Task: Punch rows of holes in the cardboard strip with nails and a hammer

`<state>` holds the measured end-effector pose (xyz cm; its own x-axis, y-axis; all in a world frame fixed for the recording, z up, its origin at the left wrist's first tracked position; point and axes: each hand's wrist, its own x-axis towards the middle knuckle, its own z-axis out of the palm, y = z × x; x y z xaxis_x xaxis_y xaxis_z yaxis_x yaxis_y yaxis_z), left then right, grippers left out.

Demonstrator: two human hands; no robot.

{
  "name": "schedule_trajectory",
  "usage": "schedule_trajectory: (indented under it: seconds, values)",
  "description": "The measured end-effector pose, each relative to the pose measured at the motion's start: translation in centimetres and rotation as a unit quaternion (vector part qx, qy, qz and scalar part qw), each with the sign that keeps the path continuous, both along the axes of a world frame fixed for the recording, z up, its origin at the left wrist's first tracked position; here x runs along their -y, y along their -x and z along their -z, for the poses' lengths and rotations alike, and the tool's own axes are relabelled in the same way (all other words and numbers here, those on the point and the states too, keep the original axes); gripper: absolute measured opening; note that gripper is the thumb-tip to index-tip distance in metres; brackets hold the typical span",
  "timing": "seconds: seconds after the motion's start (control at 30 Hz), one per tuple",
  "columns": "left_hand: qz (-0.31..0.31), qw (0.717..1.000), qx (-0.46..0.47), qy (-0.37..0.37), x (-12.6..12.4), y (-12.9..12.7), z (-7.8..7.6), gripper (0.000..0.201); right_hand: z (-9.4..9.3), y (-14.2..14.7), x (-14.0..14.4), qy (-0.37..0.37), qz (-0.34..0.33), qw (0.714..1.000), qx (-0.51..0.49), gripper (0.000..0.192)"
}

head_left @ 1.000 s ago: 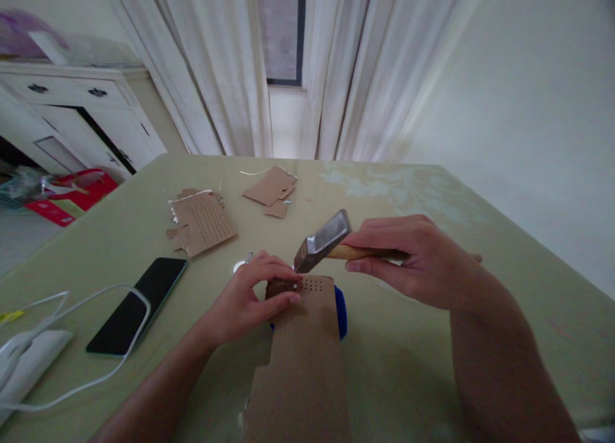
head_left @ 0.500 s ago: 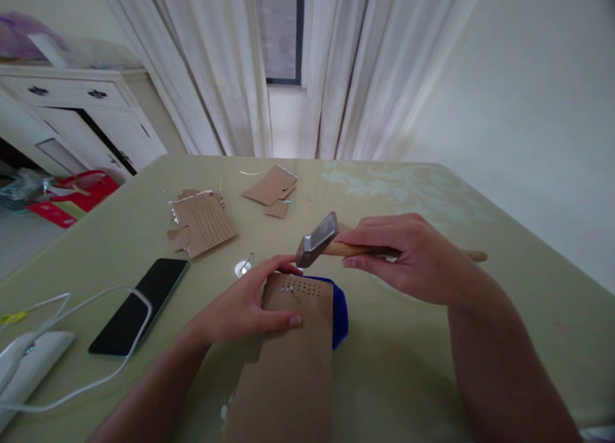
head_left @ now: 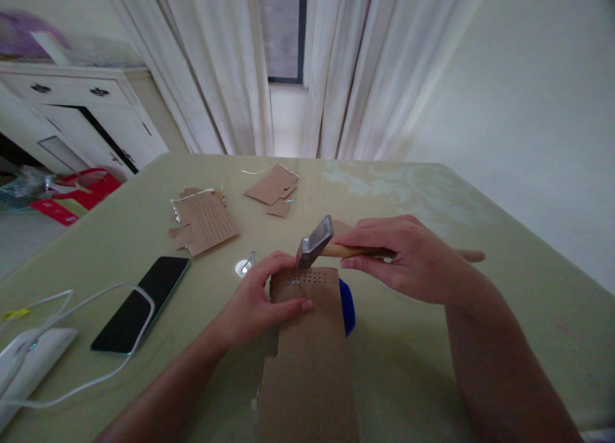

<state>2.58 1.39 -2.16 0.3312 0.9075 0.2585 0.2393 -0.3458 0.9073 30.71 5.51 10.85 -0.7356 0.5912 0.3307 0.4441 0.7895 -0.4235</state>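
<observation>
A long strip of brown cardboard has rows of small punched holes near its far end. My left hand grips that end at its left edge, thumb flat on top and fingers curled round the far side. Part of a blue object shows under the cardboard's right edge; the rest is hidden. In my right hand is a hammer, held by its wooden handle, its metal head just over the holes. Left of the cardboard, a nail stands on a small white disc.
Scraps of cardboard lie farther back, one a hole-covered piece, another a plain piece. At left are a black phone, a white cable and a white power strip. The table ends before curtains.
The cardboard's holed end and my left hand have shifted to the right, and the strip has turned. The blue object shows less. The hammer has moved only slightly.
</observation>
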Motion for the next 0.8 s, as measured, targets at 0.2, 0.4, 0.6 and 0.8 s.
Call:
schedule_trajectory:
  seconds: [0.2,0.4,0.6,0.8]
  values:
    - [-0.032,0.996,0.05,0.065,0.2,-0.7,1.1,0.061,0.3,0.2,-0.2,0.014,0.003,1.0,0.014,0.015]
    - [0.031,0.967,0.14,0.21,-0.1,0.2,0.6,0.095,0.5,0.2,-0.3,0.009,0.009,0.999,0.03,0.013]
    - [0.042,0.933,0.185,0.306,-0.1,0.1,0.8,0.12,0.7,-0.1,-0.5,0.011,0.01,1.0,0.027,0.013]
    - [0.025,0.922,0.218,0.318,0.3,-1.1,1.4,0.101,0.8,-0.1,-0.6,0.009,0.01,0.999,0.036,0.015]
